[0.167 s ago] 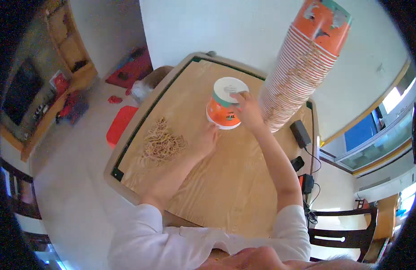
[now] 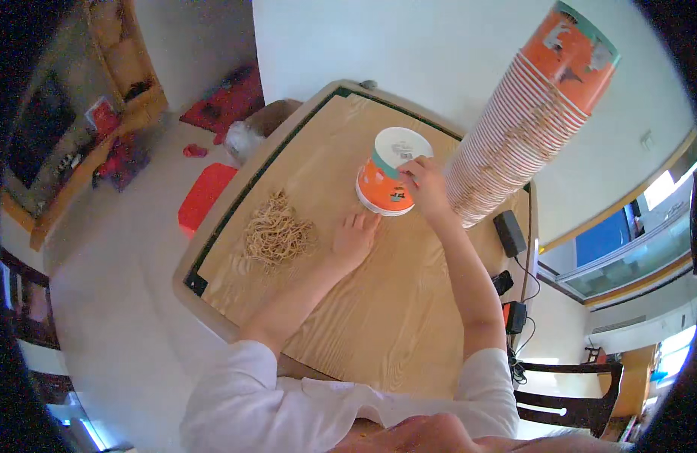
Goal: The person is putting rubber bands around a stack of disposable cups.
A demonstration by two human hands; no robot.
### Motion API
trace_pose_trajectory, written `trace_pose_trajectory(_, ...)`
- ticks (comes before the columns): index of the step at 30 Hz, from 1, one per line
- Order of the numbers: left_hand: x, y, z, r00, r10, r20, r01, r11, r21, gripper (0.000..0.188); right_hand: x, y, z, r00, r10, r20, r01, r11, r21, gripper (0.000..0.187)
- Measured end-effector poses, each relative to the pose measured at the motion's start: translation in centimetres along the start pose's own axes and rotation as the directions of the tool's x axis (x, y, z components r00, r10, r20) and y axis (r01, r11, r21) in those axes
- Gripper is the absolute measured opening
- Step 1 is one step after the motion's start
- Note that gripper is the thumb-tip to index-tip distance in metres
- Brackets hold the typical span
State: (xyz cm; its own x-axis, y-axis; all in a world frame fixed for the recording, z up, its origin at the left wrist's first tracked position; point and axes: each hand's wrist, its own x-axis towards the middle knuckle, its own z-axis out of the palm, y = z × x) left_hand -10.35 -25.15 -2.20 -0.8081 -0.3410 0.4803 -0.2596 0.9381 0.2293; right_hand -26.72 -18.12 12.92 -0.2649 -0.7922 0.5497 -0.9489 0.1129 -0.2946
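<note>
An orange paper tub (image 2: 382, 185) with a green band stands upside down on the table, its white round base (image 2: 403, 146) facing up. My right hand (image 2: 425, 185) is at the tub's right side, fingers bent in against its upper edge; whether a thin strand is between them is too small to tell. Just in front of the tub's lower rim, my left hand (image 2: 354, 236) rests low over the table with its fingers stretched out, holding nothing. A heap of thin tan strands (image 2: 279, 232) lies left of my left hand.
A tall leaning stack of nested tubs (image 2: 518, 128), tan strands along its side, rises beyond my right hand. A black power adapter (image 2: 508, 232) with a cord lies at the right table edge. A red stool (image 2: 203, 200) is left of the table, a dark chair (image 2: 571, 396) right.
The whole view has shifted slightly. My left hand has drawn back a little from the tub's lower rim, and its fingers have spread. My right hand stays at the tub's upper edge.
</note>
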Motion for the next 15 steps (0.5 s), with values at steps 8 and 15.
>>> trace_pose_trajectory(8,0.6,0.2,-1.1,0.991,-0.095,0.096,0.096,0.995,-0.007,0.059,0.4,-0.1,0.5,0.998,0.055,0.037,-0.057,0.996,0.074,0.013)
trace_pose_trajectory(15,0.5,0.2,-0.5,0.99,-0.083,0.116,0.081,0.996,0.021,0.055,0.7,-0.2,0.5,0.999,0.01,0.034,-0.011,0.999,0.045,0.014)
